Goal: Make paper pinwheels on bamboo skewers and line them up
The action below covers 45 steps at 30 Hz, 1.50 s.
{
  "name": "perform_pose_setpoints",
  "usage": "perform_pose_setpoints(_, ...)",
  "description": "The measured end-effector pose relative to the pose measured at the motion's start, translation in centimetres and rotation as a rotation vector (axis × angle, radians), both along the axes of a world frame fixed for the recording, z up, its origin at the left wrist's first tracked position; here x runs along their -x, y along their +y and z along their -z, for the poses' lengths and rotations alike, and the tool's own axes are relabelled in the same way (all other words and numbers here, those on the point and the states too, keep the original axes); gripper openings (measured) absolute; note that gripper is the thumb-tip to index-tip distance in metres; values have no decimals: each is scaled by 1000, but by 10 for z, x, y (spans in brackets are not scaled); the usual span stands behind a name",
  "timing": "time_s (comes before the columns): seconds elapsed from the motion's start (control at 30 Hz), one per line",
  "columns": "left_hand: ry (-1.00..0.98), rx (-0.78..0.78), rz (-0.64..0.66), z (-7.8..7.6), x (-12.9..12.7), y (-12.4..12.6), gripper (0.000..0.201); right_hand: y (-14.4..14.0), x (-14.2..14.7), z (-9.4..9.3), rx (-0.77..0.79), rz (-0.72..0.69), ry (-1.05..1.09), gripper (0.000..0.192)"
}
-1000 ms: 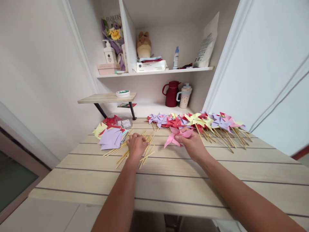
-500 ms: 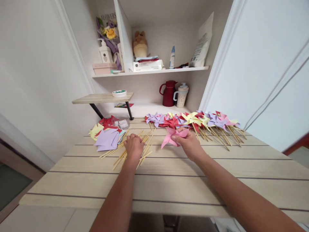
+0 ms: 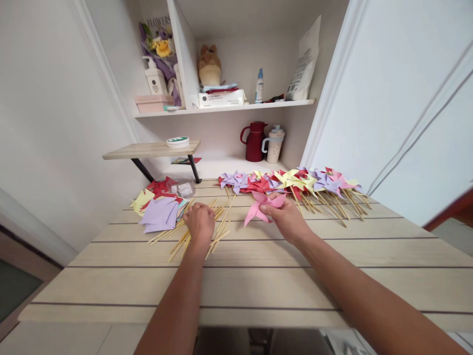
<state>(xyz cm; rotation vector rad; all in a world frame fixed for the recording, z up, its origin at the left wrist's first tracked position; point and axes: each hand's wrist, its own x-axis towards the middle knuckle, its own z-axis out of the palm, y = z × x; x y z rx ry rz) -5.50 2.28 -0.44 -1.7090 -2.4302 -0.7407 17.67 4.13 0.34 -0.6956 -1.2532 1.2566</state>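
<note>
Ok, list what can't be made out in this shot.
- Head view: whether the left hand grips a stick; its fingers curl under, away from the camera.
- Pink pinwheel: its centre is hidden by the right hand.
- Pump bottle label: too small to read.
- Clear box contents: too small.

Domestic interior: a craft corner in a home. Indicators beyond the hands: a white recessed shelf [image 3: 229, 109] carrying a plush toy [image 3: 209, 66], a lotion pump bottle [image 3: 154, 79], a flower bouquet [image 3: 159, 44] and a tissue pack [image 3: 220, 98]. Below it stand a red jug [image 3: 254, 142] and a lidded mug [image 3: 274, 145]. The worktop is a slatted wooden table [image 3: 258, 286] between plain white walls.
</note>
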Motion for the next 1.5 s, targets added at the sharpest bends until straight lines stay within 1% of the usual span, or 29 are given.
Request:
perform_pose_setpoints(0.1, 7, 6, 4, 3, 1, 1, 15, 1, 0, 1, 6, -2, 11, 31)
perform_pose_setpoints(0.2, 21, 39, 33, 7, 3, 3, 21, 1, 0, 2, 6, -21, 0, 30)
perform_pose_setpoints(0.33, 26, 59, 51, 11, 4, 3, 11, 1, 0, 3, 9, -48, -29, 28)
perform_pose_setpoints(0.4, 22, 53, 41, 10, 4, 3, 9, 0, 0, 3, 10, -58, -34, 29)
perform_pose_setpoints(0.6, 6, 41, 17, 2, 3, 1, 14, 1, 0, 3, -2, -75, -35, 28)
perform_pose_setpoints(0.73, 4, 26, 4, 1, 2, 0, 15, 0, 0, 1, 12, -76, -28, 30)
perform_pose_setpoints(0.87, 7, -28, -14, -1, 3, -2, 18, -1, -1, -2, 57, -142, 63, 34)
perform_pose_setpoints(0.97, 6, -112, -3, -8, 4, -3, 22, 2, -1, -5, 122, -148, 225, 29)
perform_pose_setpoints(1.03, -24, -211, 67, -12, 0, -3, 22, 8, -3, -6, 158, -92, 396, 27)
perform_pose_setpoints(1.1, -82, -306, 208, -15, -10, -4, 20, 15, -7, -9, 177, -14, 557, 27)
perform_pose_setpoints(1.17, -116, -349, 363, -15, -27, -7, 19, 23, -13, -11, 208, 51, 659, 23)
perform_pose_setpoints(1.23, -95, -308, 510, -11, -48, -12, 19, 29, -19, -13, 242, 94, 753, 21)
perform_pose_setpoints(1.3, -27, -243, 597, -6, -68, -19, 19, 32, -24, -15, 255, 75, 796, 19)
perform_pose_setpoints(1.4, 109, -144, 671, 0, -90, -28, 19, 32, -27, -17, 263, 45, 828, 17)
perform_pose_setpoints(1.5, 211, -47, 714, 4, -102, -31, 19, 31, -24, -17, 285, 50, 873, 17)
